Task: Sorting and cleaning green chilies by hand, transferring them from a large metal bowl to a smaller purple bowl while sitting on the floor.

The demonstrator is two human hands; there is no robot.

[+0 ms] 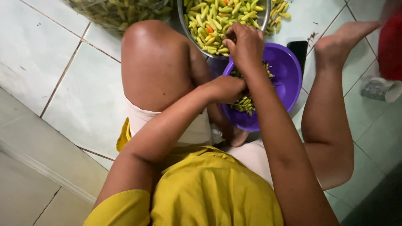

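I sit on a tiled floor with my knees up. My right hand reaches into a metal bowl full of yellow-green chili peppers, its fingers curled on them. My left hand is closed over the purple plastic bowl, which holds green stems and scraps. What the left fingers grip is hidden.
A clear bag of more chilies lies at the top left. Loose chilies lie beside the metal bowl. A dark phone rests behind the purple bowl. A patterned cup lies on its side by a red object at the right.
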